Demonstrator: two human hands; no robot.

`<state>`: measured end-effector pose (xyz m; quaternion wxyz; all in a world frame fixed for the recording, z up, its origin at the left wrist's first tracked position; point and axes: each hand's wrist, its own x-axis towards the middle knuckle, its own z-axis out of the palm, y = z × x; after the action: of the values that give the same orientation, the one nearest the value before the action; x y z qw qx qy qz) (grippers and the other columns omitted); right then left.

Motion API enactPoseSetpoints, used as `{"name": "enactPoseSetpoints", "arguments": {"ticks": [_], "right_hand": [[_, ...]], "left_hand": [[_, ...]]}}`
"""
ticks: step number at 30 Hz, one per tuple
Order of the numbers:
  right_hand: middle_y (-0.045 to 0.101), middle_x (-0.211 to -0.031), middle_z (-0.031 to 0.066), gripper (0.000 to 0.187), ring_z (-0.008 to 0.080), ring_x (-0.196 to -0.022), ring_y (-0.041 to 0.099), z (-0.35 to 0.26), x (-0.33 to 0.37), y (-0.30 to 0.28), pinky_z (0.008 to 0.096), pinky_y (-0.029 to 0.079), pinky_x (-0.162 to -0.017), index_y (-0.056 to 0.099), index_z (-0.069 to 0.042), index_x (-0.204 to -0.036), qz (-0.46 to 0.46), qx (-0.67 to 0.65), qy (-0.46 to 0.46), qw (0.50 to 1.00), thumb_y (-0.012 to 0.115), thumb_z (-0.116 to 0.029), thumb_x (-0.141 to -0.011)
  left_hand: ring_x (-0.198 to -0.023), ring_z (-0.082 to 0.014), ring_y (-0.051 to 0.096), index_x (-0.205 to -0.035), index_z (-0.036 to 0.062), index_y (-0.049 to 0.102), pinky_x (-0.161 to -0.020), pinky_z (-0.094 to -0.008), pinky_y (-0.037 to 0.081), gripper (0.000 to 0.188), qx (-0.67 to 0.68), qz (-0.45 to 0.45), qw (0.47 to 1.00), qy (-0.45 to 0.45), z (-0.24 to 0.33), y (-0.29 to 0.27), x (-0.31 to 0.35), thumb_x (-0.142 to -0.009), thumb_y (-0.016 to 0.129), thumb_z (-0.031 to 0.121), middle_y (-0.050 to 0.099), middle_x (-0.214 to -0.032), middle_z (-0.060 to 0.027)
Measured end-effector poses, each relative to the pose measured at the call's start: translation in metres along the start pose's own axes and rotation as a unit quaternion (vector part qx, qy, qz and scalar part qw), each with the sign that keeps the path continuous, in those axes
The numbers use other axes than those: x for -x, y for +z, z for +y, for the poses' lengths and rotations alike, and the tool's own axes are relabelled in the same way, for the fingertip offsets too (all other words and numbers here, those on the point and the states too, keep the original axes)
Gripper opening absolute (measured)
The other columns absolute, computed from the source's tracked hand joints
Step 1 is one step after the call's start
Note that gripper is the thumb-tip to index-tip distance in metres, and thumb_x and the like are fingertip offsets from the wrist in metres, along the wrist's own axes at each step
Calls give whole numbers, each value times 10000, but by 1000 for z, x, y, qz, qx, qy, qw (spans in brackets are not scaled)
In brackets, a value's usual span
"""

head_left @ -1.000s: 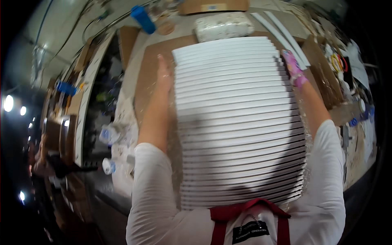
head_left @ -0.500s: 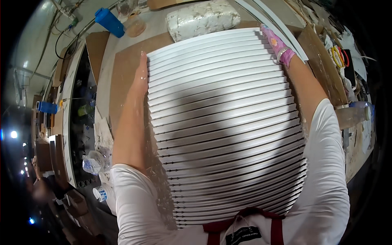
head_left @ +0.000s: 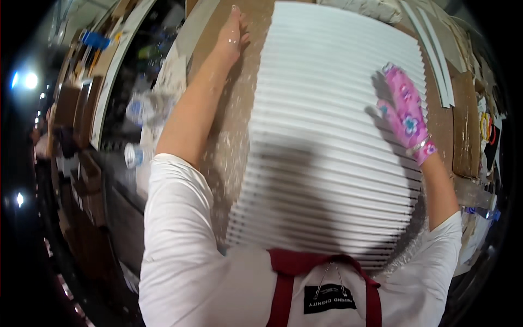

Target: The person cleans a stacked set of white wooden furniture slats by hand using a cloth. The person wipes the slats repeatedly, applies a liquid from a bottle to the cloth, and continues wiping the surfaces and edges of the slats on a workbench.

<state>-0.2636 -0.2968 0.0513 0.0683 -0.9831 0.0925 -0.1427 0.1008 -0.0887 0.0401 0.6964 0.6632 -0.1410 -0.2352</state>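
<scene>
A broad set of long white slats [head_left: 332, 109] lies side by side in rows before me, its near part under my shadow. My left hand [head_left: 233, 37] is bare and held off the far left edge of the slats, above the brown board [head_left: 231, 125]. Its fingers are apart, with nothing in them. My right hand [head_left: 404, 106] wears a pink flowered glove and is over the right part of the slats, fingers stretched and thumb out to the side. A shadow beside it suggests that it is raised off them. It holds nothing.
At the far side lies a white wrapped bundle [head_left: 370, 7]; two narrow white strips [head_left: 430, 49] lie to its right. Cardboard [head_left: 466, 125] and a clear bottle [head_left: 476, 199] are along the right. On the left are crumpled clear plastic [head_left: 146, 109] and a white-and-blue cup [head_left: 133, 155].
Both hands have come off the side edges of the slats. The left has moved outward from them, the right inward over their top. The whole view has also shifted and turned.
</scene>
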Motion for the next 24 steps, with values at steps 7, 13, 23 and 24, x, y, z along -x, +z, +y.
{"name": "enactPoseSetpoints", "arguments": {"ticks": [7,13,23,24], "right_hand": [[497,-1297,205,527,400,-1187,453,-33,27,10,476,356,-1025,490,-18,-1276,27,9,-74,997,609,-317,-858],[448,-1369,218,511,382,-1244,436,35,55,31,433,346,-1065,441,-8,-1350,140,87,-34,986,470,-325,-950],[371,-1471,102,654,236,-1338,368,-16,257,-28,352,271,-1111,326,-39,-1452,67,-531,445,718,368,-493,-983],[363,-1478,100,655,235,-1348,356,-31,258,-33,347,254,-1120,322,-40,-1454,50,-534,477,696,375,-491,-982]], "left_hand": [[-1071,-122,558,-1314,42,504,-883,-265,438,497,-113,-15,991,-64,-7,-81,226,-979,459,407,593,-1257,-40],[-1115,-125,543,-1373,35,441,-943,-277,411,524,-98,47,991,-83,-12,-100,395,-995,418,398,550,-1314,-46],[-1424,-242,207,-1484,37,216,-1146,-405,163,778,32,-27,999,-27,-60,-95,332,-957,349,593,210,-1558,-96],[-1426,-243,199,-1486,34,208,-1147,-408,160,787,5,-51,999,-13,-64,-89,316,-955,346,598,202,-1561,-99]]}}
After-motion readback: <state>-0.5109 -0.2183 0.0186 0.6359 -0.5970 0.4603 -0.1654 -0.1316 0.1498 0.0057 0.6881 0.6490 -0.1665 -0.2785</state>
